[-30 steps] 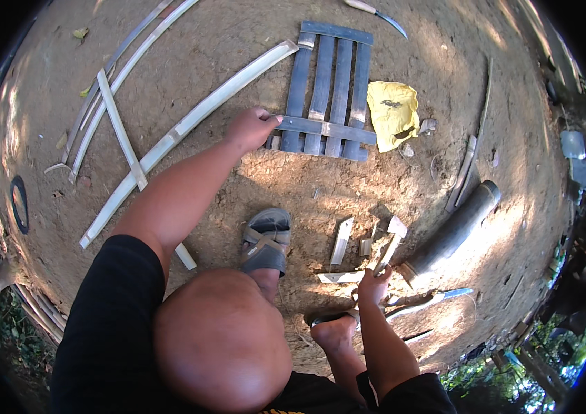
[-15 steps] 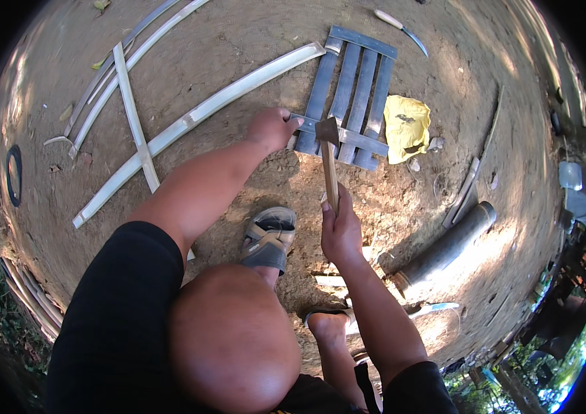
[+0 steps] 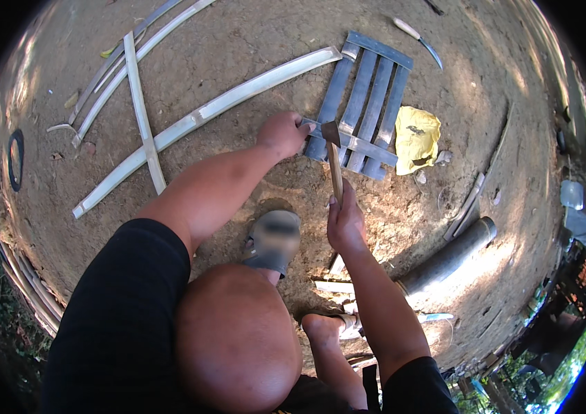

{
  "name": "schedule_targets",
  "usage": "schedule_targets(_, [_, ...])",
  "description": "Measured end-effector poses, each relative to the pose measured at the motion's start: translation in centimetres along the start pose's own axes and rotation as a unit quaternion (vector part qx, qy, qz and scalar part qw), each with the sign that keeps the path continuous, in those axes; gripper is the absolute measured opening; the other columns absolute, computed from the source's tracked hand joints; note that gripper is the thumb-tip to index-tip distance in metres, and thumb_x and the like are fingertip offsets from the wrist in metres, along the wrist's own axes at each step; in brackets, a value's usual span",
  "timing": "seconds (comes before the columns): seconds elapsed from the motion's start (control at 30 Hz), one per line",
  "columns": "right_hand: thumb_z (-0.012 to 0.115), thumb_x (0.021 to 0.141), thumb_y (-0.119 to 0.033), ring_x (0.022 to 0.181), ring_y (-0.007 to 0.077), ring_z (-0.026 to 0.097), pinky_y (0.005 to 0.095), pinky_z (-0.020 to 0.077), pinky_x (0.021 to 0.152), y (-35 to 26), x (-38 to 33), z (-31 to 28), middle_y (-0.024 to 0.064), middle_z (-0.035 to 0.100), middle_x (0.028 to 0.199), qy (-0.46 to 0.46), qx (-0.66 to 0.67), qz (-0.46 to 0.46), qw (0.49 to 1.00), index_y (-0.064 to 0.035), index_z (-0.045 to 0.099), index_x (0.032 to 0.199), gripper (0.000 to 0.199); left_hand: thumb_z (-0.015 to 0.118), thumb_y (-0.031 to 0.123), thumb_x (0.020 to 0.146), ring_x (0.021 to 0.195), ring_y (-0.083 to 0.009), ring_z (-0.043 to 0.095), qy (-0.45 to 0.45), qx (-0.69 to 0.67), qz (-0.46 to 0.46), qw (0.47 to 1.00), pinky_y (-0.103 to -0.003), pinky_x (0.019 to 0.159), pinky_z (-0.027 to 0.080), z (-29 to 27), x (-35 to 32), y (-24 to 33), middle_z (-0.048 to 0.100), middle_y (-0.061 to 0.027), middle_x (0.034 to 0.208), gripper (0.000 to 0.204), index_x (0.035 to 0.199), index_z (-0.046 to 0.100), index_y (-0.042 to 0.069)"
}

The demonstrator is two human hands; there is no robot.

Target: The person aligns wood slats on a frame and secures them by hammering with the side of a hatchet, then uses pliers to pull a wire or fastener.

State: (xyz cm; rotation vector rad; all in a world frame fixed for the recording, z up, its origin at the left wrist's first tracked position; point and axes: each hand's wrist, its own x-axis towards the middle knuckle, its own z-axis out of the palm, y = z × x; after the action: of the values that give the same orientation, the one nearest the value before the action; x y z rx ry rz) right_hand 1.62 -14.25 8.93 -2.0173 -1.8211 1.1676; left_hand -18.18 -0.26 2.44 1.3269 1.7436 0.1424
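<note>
A frame of dark grey slats (image 3: 358, 93) lies on the ground ahead of me, with one crosspiece (image 3: 369, 147) over its near end and another over its far end. My left hand (image 3: 284, 135) is closed at the left end of the near crosspiece, thumb and fingers pinched there. Whether a nail is between the fingertips is too small to tell. My right hand (image 3: 346, 219) grips the wooden handle of a hatchet (image 3: 335, 160). Its dark wedge-shaped head is over the near crosspiece, just right of my left fingers.
Long pale split poles (image 3: 196, 119) cross on the dirt at left. Right of the frame are a yellow bag (image 3: 418, 140) and, farther off, a curved knife (image 3: 421, 43). A dark bamboo tube (image 3: 449, 255) lies at lower right. My sandalled foot (image 3: 273, 238) stands between my arms.
The whole view has shifted slightly, carrying the frame to the right. The hatchet head is a little closer to my left fingers. Both hands keep their grips.
</note>
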Motion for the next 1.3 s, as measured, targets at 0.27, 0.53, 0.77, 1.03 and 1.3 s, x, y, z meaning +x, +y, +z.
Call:
schedule_targets(0.27, [0.052,0.103,-0.014,0.092,0.052,0.067,0.053,0.0552,0.074,-2.3,-0.1,-0.9,0.0346,0.065,0.109,0.068,0.092,-0.09,0.989,-0.0003,0.032,0.151,0.053,0.067,0.046,0.095,0.077,-0.0335,0.069,0.054,0.004,0.053,0.997,-0.045,0.072,0.051,0.5,0.1,-0.9,0.071,-0.0166,0.082,0.042,0.094,0.072,0.004])
schedule_targets(0.53, [0.052,0.103,-0.014,0.08,0.0501,0.066,0.0528,0.0527,0.067,-1.2,1.7,-1.1,0.0297,0.067,0.091,0.025,0.021,0.004,0.999,-0.0028,0.035,0.15,0.051,0.067,0.045,0.094,0.076,-0.0353,0.068,0.033,-0.007,0.044,0.998,-0.047,0.072,0.051,0.4,0.3,-1.1,0.07,-0.0179,0.081,0.043,0.092,0.071,0.003])
schedule_targets(0.77, [0.054,0.102,-0.013,0.073,0.0463,0.068,0.0496,0.0535,0.063,0.5,0.1,0.2,0.0288,0.066,0.086,0.092,-0.003,-0.099,0.991,0.0041,0.037,0.145,0.05,0.067,0.046,0.094,0.074,-0.0354,0.067,0.01,0.016,0.041,0.999,-0.046,0.071,0.051,0.2,0.5,-0.2,0.069,-0.019,0.079,0.044,0.09,0.071,0.002])
schedule_targets(1.03, [0.053,0.104,-0.019,0.071,0.0426,0.067,0.0477,0.053,0.064,-1.5,0.4,-1.2,0.027,0.066,0.085,0.111,0.207,-0.117,0.965,0.0012,0.037,0.146,0.049,0.065,0.049,0.095,0.072,-0.0367,0.066,0.018,0.012,0.058,0.998,-0.047,0.07,0.05,0.1,0.5,-0.9,0.068,-0.0187,0.077,0.048,0.086,0.07,0.002])
schedule_targets(1.3, [0.051,0.107,-0.026,0.063,0.0115,0.055,0.0307,0.0445,0.056,0.3,0.8,1.4,0.0067,0.057,0.078,0.074,0.168,-0.006,0.983,-0.0009,0.045,0.118,0.028,0.065,0.052,0.094,0.074,-0.0373,0.067,-0.018,-0.017,0.024,0.999,-0.048,0.072,0.051,0.0,0.3,-0.6,0.071,-0.0193,0.081,0.05,0.094,0.072,0.002])
